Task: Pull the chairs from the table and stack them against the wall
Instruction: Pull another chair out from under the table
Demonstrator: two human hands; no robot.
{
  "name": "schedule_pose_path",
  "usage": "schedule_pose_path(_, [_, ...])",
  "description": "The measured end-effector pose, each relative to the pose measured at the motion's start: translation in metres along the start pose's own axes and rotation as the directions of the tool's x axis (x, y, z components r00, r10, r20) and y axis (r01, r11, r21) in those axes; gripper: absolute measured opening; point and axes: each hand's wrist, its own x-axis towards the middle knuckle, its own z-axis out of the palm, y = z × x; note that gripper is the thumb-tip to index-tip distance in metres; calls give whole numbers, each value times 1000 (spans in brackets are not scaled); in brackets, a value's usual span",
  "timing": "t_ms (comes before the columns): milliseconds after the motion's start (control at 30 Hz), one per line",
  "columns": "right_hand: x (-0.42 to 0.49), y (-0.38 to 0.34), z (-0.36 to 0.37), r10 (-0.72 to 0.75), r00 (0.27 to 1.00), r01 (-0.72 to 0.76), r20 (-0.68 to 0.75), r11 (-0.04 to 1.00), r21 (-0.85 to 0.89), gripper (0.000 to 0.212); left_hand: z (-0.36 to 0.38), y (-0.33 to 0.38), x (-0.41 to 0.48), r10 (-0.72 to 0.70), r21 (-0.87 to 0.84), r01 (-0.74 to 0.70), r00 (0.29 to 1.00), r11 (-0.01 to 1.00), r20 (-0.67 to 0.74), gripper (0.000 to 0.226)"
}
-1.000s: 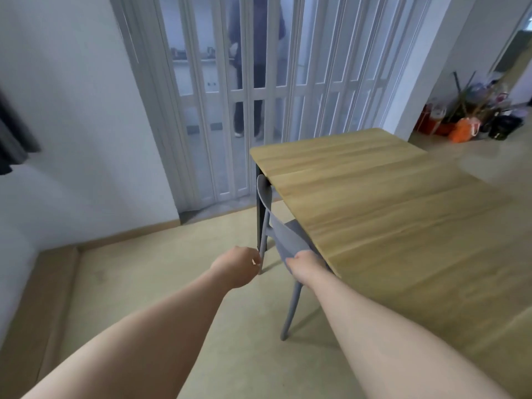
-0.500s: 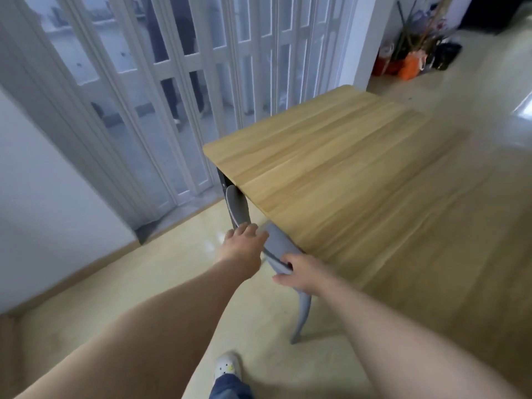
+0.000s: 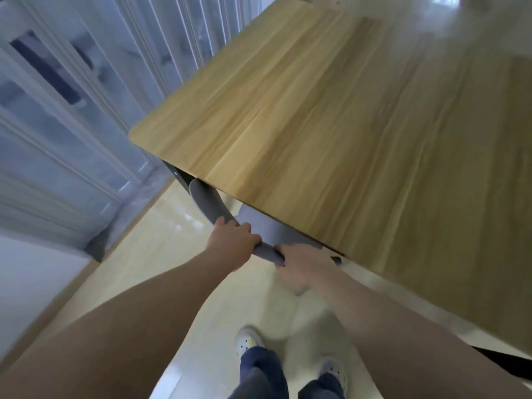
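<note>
Fingers of left hand [image 3: 233, 245] and right hand [image 3: 302, 266] now clamp the chair [image 3: 213, 208] backrest at the counter [image 3: 331, 133] edge, six o'clock; pull can start.

Bare floor [image 3: 161, 260] lies open left of the chair [image 3: 210, 205]; the table [image 3: 345, 125] overhangs its seat.

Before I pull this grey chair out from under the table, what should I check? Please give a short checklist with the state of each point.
1. Left hand closed on the chair backrest: ok.
2. Right hand closed on the backrest: ok.
3. Seat out from under the table: not ok, it sits under the edge.
4. Floor behind and to the left free: ok as far as visible.
5. Chair legs free of table legs: cannot tell, hidden.
</note>
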Motion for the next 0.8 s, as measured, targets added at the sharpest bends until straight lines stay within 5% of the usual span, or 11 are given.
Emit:
schedule_pose_path(367, [-11,9,15,-38,996,32,-82,997,-75,29,2,18,-19,23,-45,-21,998,999,52,33])
schedule_pose_path(533, [-49,32,23,-200,980,197,6,963,-184,31,-3,78,-66,-80,-30,85,986,996,147,31])
schedule_pose_path(800, [-107,39,63,-365,923,381,126,810,-445,37,36,179,-149,-307,-230,358,924,905,229,32])
